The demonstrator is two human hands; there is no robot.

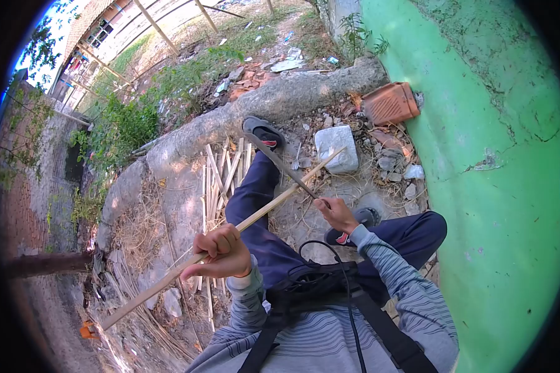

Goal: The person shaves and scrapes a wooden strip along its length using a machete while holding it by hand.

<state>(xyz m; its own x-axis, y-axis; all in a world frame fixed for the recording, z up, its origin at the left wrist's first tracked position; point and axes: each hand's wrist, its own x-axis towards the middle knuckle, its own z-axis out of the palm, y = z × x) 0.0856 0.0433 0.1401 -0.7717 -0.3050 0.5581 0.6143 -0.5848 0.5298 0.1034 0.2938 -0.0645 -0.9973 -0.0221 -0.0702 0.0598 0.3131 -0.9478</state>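
Note:
My left hand (pixel 221 252) is closed around a long pale bamboo strip (pixel 280 199). The strip slants from the lower left up to the right, its far tip in front of a whitish stone block (pixel 337 149). In my right hand (pixel 337 216), fingers closed, is a long, dark, narrow-bladed knife (pixel 289 171). Its blade points up and left, toward my shoe, and crosses the strip near the strip's far end. Whether the edge touches the strip I cannot tell. The knife's handle is mostly hidden in my grip.
Split bamboo strips (pixel 214 180) lie in a pile left of my leg. A fork (pixel 297 155) rests on the ground near the block. An orange hollow brick (pixel 391 104) leans by the green wall (pixel 498 205). A low concrete curb (pixel 255 105) runs ahead, with rubble around.

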